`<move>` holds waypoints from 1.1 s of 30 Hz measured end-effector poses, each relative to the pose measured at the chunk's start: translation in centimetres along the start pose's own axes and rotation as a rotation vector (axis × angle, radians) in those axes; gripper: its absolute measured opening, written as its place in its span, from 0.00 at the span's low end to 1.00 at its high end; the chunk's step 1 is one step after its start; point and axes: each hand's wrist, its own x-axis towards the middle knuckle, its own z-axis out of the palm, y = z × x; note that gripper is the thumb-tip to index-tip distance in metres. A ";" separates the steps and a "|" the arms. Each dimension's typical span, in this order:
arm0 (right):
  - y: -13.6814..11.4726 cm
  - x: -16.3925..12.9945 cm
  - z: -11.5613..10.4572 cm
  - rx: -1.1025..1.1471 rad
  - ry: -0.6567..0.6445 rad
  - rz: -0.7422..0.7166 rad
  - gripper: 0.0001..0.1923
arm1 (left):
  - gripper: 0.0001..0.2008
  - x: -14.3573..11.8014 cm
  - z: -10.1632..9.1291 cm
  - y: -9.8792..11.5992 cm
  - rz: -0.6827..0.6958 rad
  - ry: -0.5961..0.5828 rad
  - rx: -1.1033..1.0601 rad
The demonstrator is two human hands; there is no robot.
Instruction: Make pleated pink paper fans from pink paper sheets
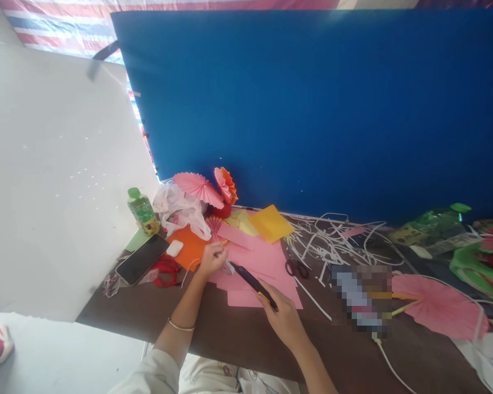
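My right hand (282, 313) is closed around a long, slim black tool with a yellow-orange part (252, 282), its far end angled up and left; its exact kind is not clear. My left hand (212, 260) is closed near that end, and a small whitish, see-through piece (227, 268) shows beside its fingers; I cannot make out what they hold. Under both hands lie pink paper sheets (263, 262). An orange sheet (185, 245) lies just beyond my left hand. Dark-handled scissors (296, 268) rest at the right edge of the pink sheets.
Folded paper fans (199, 187), a plastic bag (183, 210) and a green-capped bottle (143, 212) stand at back left. A phone (143, 259) lies left. White paper strips (328, 241) cover the back right. A pink fan (439, 306) lies right; a blue panel (304, 115) rises behind.
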 end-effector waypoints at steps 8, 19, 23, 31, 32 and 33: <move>-0.1 0.0 0.0 -0.018 0.009 -0.027 0.19 | 0.23 0.1 0.0 -0.2 0.022 0.006 -0.004; -1.6 0.8 -1.4 -0.087 -0.034 -0.192 0.19 | 0.23 0.0 0.0 -0.4 0.001 0.010 -0.013; -1.8 1.1 -1.7 -0.098 0.007 -0.212 0.18 | 0.22 0.0 -0.1 -0.4 -0.012 0.004 -0.014; -1.3 1.5 -1.4 -0.052 0.078 -0.215 0.17 | 0.22 0.0 -0.2 -0.7 -0.015 0.011 -0.003; -1.3 1.4 -1.3 -0.049 0.072 -0.212 0.17 | 0.22 -0.1 -0.2 -0.7 -0.016 0.010 -0.003; -1.3 1.4 -1.3 -0.046 0.070 -0.208 0.17 | 0.21 -0.1 -0.2 -0.7 -0.018 0.008 -0.005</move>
